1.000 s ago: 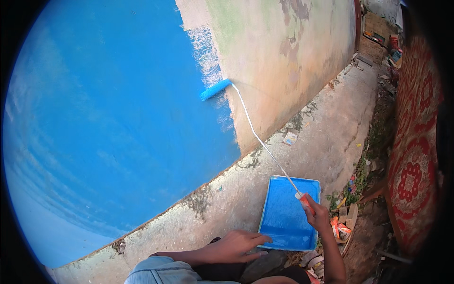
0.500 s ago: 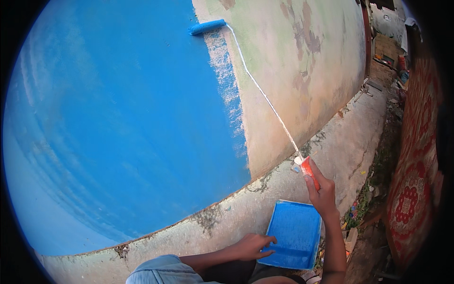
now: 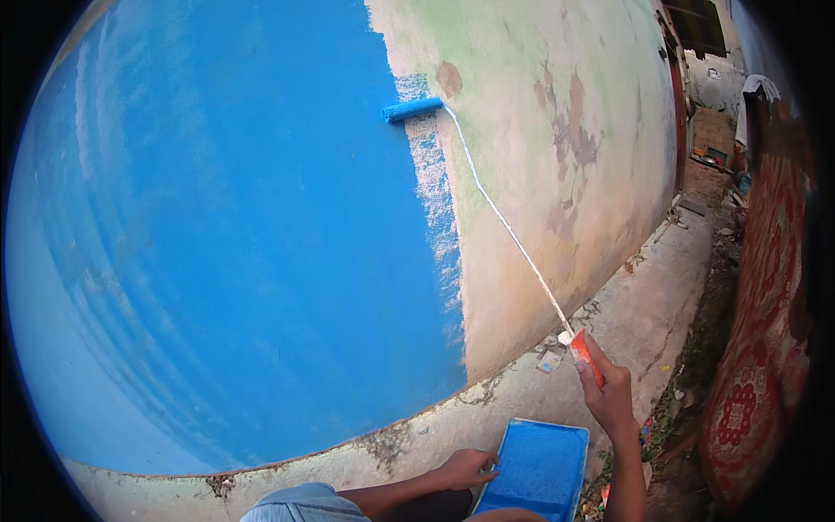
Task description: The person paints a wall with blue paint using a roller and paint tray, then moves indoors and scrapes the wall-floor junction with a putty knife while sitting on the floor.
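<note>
the person's right hand (image 3: pixel 609 396), at the lower right of the frame, is closed around the red grip of a long white-handled paint roller (image 3: pixel 509 235). the pole runs up and to the left, and its blue-soaked roller sleeve (image 3: pixel 412 110) lies flat against the rough plastered wall (image 3: pixel 557 130) in the upper middle of the frame, right at the edge where fresh paint meets bare surface.

the left hand (image 3: pixel 465 468), at the bottom centre, has its fingers curled over the near left rim of a rectangular blue plastic paint tray (image 3: pixel 539 465) — how tightly it grips cannot be told. the tray sits on the pale concrete ledge (image 3: pixel 644 322) at the foot of the wall, just below the right hand, and its inside is coated in blue.

as for progress, the whole left and centre of the frame is already a solid blue painted area (image 3: pixel 217 261), reaching down to the ledge. beside it runs a thin, streaky vertical strip (image 3: pixel 435 200) under the roller, where the coat looks patchy and would seem to need more passes. everything to the right of that strip is unpainted — cream and greenish plaster with brown stains, stretching away toward the upper right. judged from this, a large share is covered, yet a long run of wall remains.

along the right edge hangs a red patterned carpet (image 3: pixel 757 374), above littered ground (image 3: pixel 687 391).
</note>
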Action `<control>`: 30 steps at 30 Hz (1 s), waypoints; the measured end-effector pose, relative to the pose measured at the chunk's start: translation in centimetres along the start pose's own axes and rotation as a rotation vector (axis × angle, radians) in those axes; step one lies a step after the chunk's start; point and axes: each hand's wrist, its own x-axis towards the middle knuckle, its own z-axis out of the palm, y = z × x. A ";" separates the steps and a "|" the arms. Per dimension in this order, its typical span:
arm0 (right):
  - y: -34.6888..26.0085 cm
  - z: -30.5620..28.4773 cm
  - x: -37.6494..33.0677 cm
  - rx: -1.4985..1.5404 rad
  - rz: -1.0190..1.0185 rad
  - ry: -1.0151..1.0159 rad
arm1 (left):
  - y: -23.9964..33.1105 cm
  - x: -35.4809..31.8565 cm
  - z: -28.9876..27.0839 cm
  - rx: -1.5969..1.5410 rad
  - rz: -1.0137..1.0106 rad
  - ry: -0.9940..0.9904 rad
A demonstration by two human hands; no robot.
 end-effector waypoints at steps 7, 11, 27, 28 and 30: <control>-5.5 -2.3 7.0 0.080 -0.030 0.072 | -1.6 1.3 0.9 0.004 -0.002 0.020; -9.4 -3.6 11.9 0.122 -0.113 0.137 | -2.9 1.5 1.3 0.040 -0.023 0.025; -11.4 -7.3 10.4 0.056 0.003 0.072 | -4.2 1.7 0.3 0.125 -0.053 0.007; -12.0 -7.3 11.5 0.063 -0.006 0.075 | -4.3 1.5 0.2 0.123 -0.073 -0.002; -13.4 -7.6 14.0 0.068 -0.018 0.084 | -4.2 1.3 0.0 0.102 -0.091 0.009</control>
